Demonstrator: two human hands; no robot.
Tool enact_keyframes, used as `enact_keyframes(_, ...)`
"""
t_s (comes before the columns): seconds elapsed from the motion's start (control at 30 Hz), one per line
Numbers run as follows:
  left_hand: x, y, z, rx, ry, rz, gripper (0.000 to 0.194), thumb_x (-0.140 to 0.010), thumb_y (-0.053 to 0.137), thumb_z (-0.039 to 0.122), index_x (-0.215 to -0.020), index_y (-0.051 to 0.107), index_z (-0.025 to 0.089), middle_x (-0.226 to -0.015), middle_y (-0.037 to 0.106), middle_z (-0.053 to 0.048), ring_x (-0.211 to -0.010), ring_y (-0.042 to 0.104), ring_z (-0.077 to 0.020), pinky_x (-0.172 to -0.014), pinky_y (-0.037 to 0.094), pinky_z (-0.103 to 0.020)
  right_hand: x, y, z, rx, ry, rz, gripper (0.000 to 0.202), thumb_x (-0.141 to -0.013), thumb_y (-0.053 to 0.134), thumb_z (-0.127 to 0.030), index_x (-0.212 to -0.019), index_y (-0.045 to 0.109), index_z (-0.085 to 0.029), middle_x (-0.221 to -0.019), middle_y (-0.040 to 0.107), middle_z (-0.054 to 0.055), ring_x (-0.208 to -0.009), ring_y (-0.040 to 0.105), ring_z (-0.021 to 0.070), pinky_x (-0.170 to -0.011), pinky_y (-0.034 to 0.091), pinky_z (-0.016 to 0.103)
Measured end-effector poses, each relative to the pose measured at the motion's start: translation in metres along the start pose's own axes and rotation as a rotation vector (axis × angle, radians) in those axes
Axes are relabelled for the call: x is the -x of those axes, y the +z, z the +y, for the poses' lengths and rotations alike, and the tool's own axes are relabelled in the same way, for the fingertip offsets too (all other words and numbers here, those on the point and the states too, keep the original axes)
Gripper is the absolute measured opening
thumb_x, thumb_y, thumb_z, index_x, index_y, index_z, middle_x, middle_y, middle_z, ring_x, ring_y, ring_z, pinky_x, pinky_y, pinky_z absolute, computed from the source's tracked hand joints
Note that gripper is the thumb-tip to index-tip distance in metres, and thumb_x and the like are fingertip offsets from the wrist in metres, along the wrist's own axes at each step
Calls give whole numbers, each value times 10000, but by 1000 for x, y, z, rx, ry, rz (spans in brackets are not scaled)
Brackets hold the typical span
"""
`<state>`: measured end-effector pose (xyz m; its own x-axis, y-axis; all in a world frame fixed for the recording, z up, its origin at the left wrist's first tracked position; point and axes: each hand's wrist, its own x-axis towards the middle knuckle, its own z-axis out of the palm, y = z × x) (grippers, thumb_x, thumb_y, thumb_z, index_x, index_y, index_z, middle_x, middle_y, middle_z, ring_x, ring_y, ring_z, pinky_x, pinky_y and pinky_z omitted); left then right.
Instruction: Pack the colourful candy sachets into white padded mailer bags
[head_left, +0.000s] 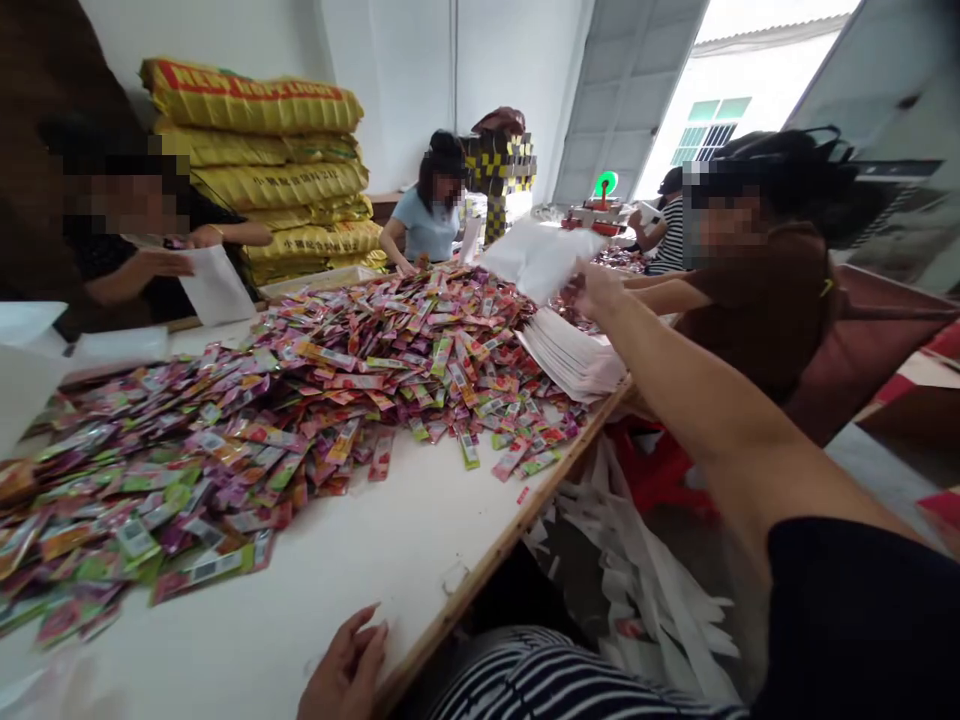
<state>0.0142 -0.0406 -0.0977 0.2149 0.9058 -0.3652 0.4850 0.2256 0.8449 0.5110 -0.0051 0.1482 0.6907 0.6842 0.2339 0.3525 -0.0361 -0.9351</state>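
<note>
Near the edge of the table (420,520), the left hand (349,665) is empty, fingers loosely curled, steadying nothing. Beyond, loose sachets (375,380) crowd the stacked bags (574,360); the outstretched right hand (598,290) pinches a white bag (532,260) above, and a low swing could scatter both.

A plain, slightly creased white bag (536,258) is held aloft, spread broadly, over the heaped packets (405,340) toward the table's far right.

The head-worn camera looks forward and down, close above the near side of the flat white wood-edged table (420,520)
</note>
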Motion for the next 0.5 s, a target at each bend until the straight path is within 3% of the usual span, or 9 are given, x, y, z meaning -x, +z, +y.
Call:
enact_keyframes(0.1, -3, 5, -3, -48, 36, 30, 616, -569, 635, 662, -1001, 667, 224, -850, 756, -40, -855, 715, -279, -759, 578, -372, -23, -7, -3, -129, 118, 67, 409, -977, 392, -413, -616, 386, -219, -704, 582, 20, -705, 539, 97, -721, 453, 278)
enact_keyframes(0.17, -1, 6, -5, -75, 51, 58, 585, -593, 622, 647, -1000, 669, 230, -847, 754, -36, -839, 713, -267, -749, 572, -362, -14, 12, 10, -140, 131, 14, 333, -972, 409, -367, -679, 439, -211, -770, 618, 39, -715, 561, 104, -716, 462, 275)
enact_keyframes(0.27, 7, 9, -4, -100, 83, 51, 514, -645, 604, 589, -1006, 671, 228, -843, 750, -34, -786, 702, -243, -732, 559, -353, 32, 68, 48, -42, 51, -212, 212, -949, 440, -280, -787, 537, -184, -841, 665, 55, -685, 589, 96, -705, 473, 261)
enact_keyframes(0.4, 14, 13, 2, -115, 117, -16, 422, -707, 584, 472, -1015, 676, 198, -861, 738, -52, -768, 674, -212, -726, 525, -330, 119, 155, 102, 37, 5, -562, 198, -873, 550, -272, -721, 616, -164, -680, 664, 40, -569, 584, 119, -607, 471, 256)
enact_keyframes(0.5, 13, 16, 2, -75, 95, -48, 403, -725, 580, 421, -1029, 670, 172, -872, 725, -66, -770, 663, -196, -709, 511, -303, 168, 219, 118, 68, -82, -723, 184, -833, 593, -250, -682, 654, -165, -625, 648, 18, -598, 602, 139, -607, 455, 248)
